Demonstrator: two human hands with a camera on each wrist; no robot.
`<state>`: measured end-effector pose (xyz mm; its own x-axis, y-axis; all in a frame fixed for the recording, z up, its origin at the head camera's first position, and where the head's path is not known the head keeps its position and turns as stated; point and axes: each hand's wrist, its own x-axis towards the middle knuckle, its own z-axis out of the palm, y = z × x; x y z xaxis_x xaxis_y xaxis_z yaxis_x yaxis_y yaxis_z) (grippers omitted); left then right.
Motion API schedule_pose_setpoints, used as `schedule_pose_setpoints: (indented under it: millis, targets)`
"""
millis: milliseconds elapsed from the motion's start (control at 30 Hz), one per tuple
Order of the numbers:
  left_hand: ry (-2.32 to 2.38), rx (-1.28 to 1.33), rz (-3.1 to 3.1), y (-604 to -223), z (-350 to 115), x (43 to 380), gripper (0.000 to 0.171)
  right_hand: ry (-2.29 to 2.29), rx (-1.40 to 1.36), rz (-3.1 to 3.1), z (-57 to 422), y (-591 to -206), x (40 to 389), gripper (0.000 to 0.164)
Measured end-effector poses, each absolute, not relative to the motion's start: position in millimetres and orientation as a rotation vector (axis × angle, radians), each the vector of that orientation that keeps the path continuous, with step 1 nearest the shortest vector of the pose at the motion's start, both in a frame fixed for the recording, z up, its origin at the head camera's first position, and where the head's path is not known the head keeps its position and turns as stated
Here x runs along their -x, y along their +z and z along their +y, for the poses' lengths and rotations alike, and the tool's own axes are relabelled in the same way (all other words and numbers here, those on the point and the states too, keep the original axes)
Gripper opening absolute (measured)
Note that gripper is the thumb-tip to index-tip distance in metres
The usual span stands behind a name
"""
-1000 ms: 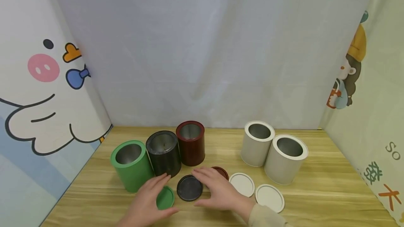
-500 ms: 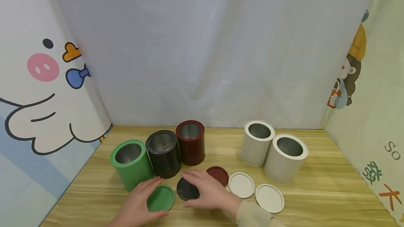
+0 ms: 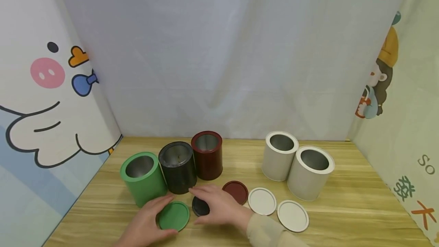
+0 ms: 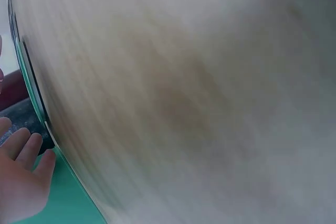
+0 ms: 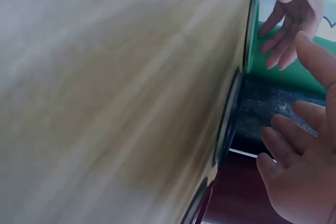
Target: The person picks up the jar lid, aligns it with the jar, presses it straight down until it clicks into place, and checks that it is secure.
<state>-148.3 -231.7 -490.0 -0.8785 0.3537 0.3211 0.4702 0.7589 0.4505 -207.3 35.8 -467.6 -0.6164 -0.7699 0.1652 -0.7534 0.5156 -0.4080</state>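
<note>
My left hand (image 3: 147,222) is beside the round green lid (image 3: 174,215) on the table, thumb and fingers spread apart at its left side. Whether they touch its rim I cannot tell. My right hand (image 3: 219,206) hovers with spread fingers at the black lid (image 3: 200,206), hiding its right part. In the right wrist view, both the right hand (image 5: 302,169) and the left hand (image 5: 302,19) hold nothing. Behind the lids stand an open green can (image 3: 145,186), a black can (image 3: 180,174) and a dark red can (image 3: 210,163).
A dark red lid (image 3: 235,192) and two white lids (image 3: 262,201) lie in a row to the right. Two open white cans (image 3: 278,165) stand behind these. A pale curtain (image 3: 226,56) closes off the back of the wooden table (image 3: 356,201).
Both hands have shifted left. The green lid is more exposed beside the left hand, the dark red lid is uncovered, and the right hand now covers part of the black lid.
</note>
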Motion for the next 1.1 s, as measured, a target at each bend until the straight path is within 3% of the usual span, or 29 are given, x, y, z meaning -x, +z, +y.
schedule_pose_setpoints:
  millis: [1100]
  targets:
    - [-0.672, 0.751, -2.816, -500.2, -248.1, 148.6, 0.082, -0.441, 1.556, 2.672, 8.8, -480.8, 217.0, 0.071]
